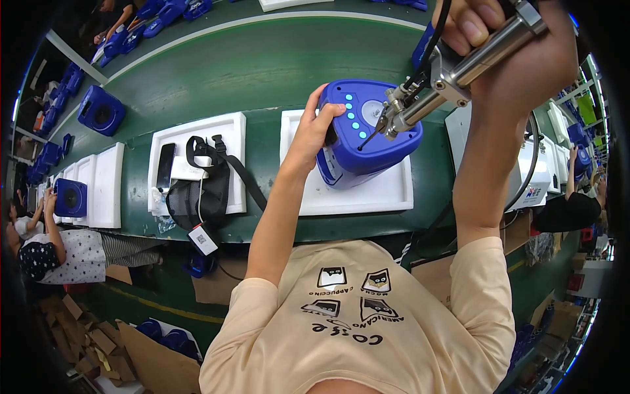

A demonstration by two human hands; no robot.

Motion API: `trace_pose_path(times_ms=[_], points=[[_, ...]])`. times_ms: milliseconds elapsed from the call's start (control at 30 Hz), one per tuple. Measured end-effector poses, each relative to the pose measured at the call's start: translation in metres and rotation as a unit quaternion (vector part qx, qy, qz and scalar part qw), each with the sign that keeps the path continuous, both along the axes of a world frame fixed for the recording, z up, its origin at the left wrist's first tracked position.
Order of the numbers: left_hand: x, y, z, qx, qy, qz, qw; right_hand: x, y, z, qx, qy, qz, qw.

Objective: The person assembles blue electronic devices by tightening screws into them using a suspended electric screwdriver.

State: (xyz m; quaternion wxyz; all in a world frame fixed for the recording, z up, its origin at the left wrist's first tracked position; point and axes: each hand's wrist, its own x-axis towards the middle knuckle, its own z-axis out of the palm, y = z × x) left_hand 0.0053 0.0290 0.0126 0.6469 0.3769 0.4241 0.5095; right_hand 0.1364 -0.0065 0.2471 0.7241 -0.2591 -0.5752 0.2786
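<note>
A blue speaker-like box point(387, 148) stands on a white foam tray point(315, 205) in front of me. Its top has a row of light-blue buttons and a clear round disc. My left hand point(314, 128) grips the box's left side, with the thumb on top beside the buttons. Held in my right hand point(518, 59) is a silver metal power screwdriver point(453, 85) with a black cable or hose. It slants down to the left, and its thin bit ends at the box's top near the front edge. Whether the tip touches a screw is too small to tell.
Left of the box, another foam tray point(237, 125) carries a black mesh bag point(203, 187) and a phone point(166, 167). A blue box point(102, 108) sits further left. At right stands a white machine point(528, 171). Co-workers point(62, 253) are at both sides of the green bench point(262, 72).
</note>
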Motion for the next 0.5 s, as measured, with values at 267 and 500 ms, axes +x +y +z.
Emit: trace_pose_path(times_ms=[267,500], points=[[-0.002,0.002,-0.006,0.004,-0.003,0.002,1.000,0.002,0.001,-0.006,-0.045,0.025,0.071,0.996],[-0.005,-0.002,-0.002,-0.019,0.016,0.000,1.000,0.011,0.012,-0.022,0.048,-0.041,0.037,0.997]])
